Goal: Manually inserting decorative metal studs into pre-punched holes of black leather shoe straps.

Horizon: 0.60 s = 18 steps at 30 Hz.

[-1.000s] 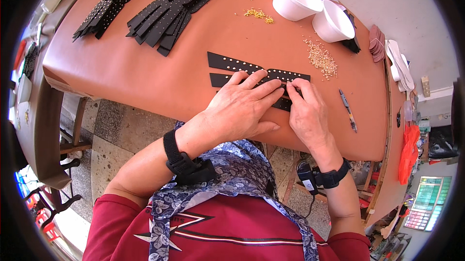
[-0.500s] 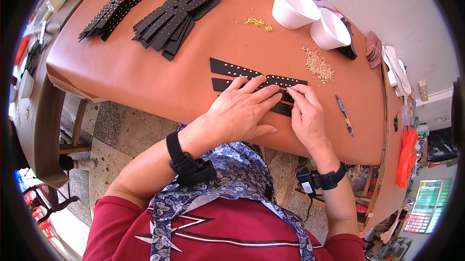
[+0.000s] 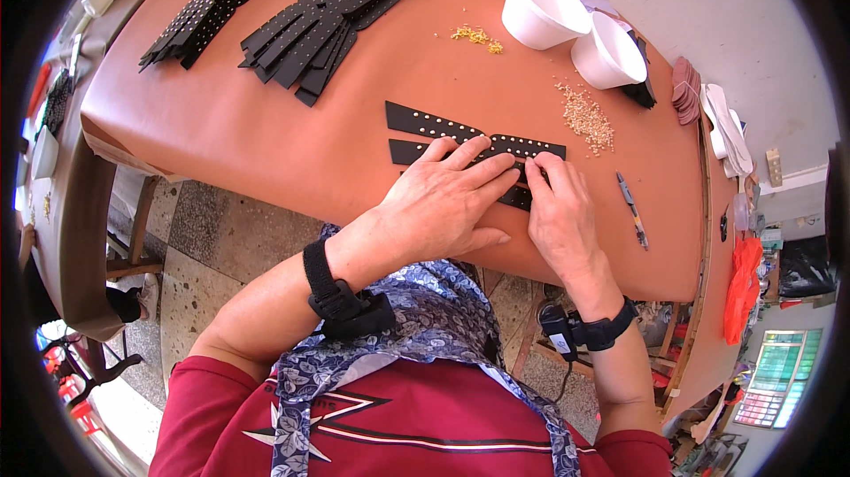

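Black tapered strips with rows of pale, shiny dots lie on the brown table in front of me, the farthest strip (image 3: 414,119) mostly uncovered. Across the middle of the nearer strips rests my left hand (image 3: 443,198), palm down with its fingers stretched out. My right hand (image 3: 564,211) touches the right part of a nearer strip (image 3: 515,197), thumb and fingers drawn together in a pinch. Whatever is between those fingertips is too small or hidden to name. To the right of the strips are scattered tiny gold-coloured bits (image 3: 586,119).
Two white bowls (image 3: 542,15) stand tilted at the far right, beside a small yellow heap (image 3: 476,36). Two bundles of dotted black strips (image 3: 323,27) lie far left. A pen (image 3: 632,210) lies near the right edge of the brown table (image 3: 230,132).
My right hand's fingers have curled in and shifted slightly along the strip. My left hand stays flat in the same place.
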### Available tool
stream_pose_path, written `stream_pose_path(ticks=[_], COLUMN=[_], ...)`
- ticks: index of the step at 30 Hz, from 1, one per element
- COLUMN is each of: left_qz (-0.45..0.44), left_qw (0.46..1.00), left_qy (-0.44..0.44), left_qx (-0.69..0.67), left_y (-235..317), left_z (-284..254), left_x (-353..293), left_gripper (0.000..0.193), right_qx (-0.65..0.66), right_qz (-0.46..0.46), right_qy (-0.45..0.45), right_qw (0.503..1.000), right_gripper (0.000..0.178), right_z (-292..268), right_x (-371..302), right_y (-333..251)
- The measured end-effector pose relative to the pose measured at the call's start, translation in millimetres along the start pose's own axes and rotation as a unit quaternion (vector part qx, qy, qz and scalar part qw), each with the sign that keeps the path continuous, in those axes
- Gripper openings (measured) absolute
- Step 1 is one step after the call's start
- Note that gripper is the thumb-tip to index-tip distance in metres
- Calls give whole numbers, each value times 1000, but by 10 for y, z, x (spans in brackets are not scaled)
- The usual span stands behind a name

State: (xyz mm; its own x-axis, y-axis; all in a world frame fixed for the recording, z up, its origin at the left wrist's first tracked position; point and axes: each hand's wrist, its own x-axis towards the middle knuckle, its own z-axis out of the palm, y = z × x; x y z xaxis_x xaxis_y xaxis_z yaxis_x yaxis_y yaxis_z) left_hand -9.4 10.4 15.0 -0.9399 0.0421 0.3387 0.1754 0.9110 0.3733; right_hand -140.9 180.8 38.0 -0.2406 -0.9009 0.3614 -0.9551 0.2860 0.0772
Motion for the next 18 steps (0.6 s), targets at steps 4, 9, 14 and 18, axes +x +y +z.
stream_pose_path(ticks=[4, 9, 14, 18], left_qz=[-1, 3, 4, 1], left_qw=[1000, 1000, 1000, 1000], left_qy=[1, 2, 2, 0], left_qx=[1, 0, 4, 7], left_y=[7, -5, 10, 8], left_z=[5, 4, -2, -10], left_x=[8, 15, 4, -6], left_gripper=[72, 72, 72, 72], right_qx=[-4, 61, 276, 259], right_qz=[-30, 37, 149, 147], right_qy=[-11, -5, 43, 35], right_qw=[999, 997, 948, 954], right_gripper=[29, 32, 36, 35], right_z=[-8, 11, 31, -8], right_x=[26, -41, -83, -46], right_y=[49, 6, 55, 39])
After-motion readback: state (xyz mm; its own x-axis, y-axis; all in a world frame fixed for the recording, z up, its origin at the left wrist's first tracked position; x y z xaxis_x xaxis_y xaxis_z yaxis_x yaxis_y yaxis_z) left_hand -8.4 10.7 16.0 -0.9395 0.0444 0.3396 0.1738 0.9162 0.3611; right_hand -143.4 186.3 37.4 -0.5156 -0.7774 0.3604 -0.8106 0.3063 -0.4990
